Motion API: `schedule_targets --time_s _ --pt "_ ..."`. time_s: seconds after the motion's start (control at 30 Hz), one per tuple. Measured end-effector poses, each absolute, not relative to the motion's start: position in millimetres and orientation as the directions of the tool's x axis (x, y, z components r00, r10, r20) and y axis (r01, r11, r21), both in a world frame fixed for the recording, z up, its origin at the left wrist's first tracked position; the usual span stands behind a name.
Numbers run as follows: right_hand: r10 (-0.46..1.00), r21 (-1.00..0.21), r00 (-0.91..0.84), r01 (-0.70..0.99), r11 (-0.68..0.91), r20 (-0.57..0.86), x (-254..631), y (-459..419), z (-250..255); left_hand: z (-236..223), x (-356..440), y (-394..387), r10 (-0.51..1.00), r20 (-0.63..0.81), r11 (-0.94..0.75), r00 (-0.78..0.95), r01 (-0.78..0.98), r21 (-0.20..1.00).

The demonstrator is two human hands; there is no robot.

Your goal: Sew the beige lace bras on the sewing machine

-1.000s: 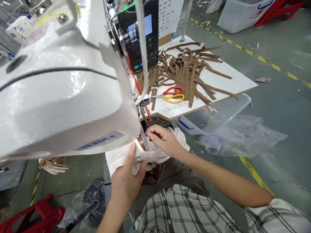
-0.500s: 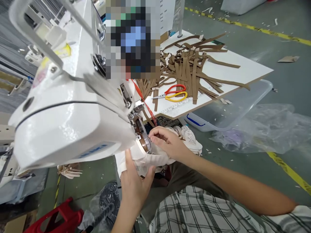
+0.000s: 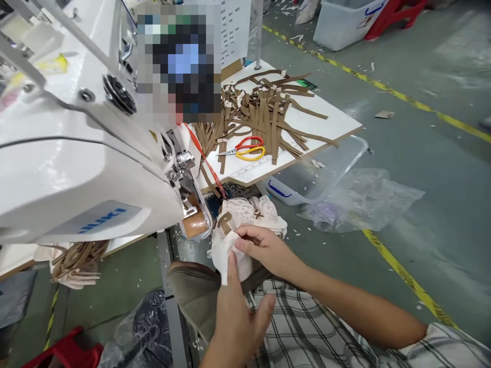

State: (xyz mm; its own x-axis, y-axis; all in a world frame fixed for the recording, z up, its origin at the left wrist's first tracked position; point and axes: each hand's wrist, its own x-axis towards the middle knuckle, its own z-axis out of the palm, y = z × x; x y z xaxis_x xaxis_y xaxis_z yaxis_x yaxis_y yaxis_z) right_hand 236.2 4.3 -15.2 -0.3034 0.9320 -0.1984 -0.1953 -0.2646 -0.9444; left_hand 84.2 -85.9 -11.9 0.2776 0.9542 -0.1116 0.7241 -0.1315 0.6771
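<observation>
Pale garment: here it is, the pale lace-trimmed garment [image 3: 230, 258], gathered over the lap just beside the machine's rounded sewing end [image 3: 195, 225] and, by the look of it, clear of it.
Brown tab: a short brown strap end [image 3: 226, 223] lies on the cloth, its near end close to the right fingertips.
Right hand: in from the side comes the right hand [image 3: 268, 251], thumb and forefinger closed in a pinch on the cloth's upper edge.
Left hand: the left hand [image 3: 241, 312] is spread, thumb well away from the forefinger, that fingertip resting on the white cloth; whether the hidden fingers grip anything, I cannot tell.
Step in hand: handling the edge off the machine, I judge, near the strap end.
Next move: calls for a steady right pinch and a light left finger, keeping the edge flat and untwisted.
Board: on the white board [image 3: 337, 120], a heap of brown strips [image 3: 264, 122], with red-and-yellow scissors [image 3: 251, 158] lying in front.
Machine: the white sewing machine [image 3: 57, 174] looms at the left.
</observation>
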Motion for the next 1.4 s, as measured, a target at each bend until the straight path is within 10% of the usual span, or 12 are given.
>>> schedule_targets --time_s 0.27,0.53,0.83,1.27,1.4 --pt "0.844 -0.901 -0.420 -0.120 -0.416 -0.333 261.5 -1.6 -8.5 12.6 50.4 -56.4 0.971 0.090 -0.220 0.222 0.675 0.705" --pt "0.849 -0.953 -0.526 0.282 0.113 -0.055 267.3 -3.7 7.3 27.4 54.8 -20.2 0.795 0.095 -0.495 0.599 0.551 0.671" --pt "0.628 -0.438 -0.600 0.452 0.777 0.495 272.2 -10.7 -3.3 5.0 45.5 -22.6 0.543 0.581 -0.827 0.607 0.508 0.242" --pt "0.573 -0.416 -0.557 0.394 0.820 0.602 264.9 -10.0 -4.7 6.4 42.8 -24.2 0.540 0.622 -0.818 0.567 0.529 0.228" --pt "0.771 -0.719 -0.505 0.358 0.595 0.387 263.3 -6.2 -9.3 -0.7 46.3 -31.4 0.736 0.525 -0.670 0.428 0.570 0.475"
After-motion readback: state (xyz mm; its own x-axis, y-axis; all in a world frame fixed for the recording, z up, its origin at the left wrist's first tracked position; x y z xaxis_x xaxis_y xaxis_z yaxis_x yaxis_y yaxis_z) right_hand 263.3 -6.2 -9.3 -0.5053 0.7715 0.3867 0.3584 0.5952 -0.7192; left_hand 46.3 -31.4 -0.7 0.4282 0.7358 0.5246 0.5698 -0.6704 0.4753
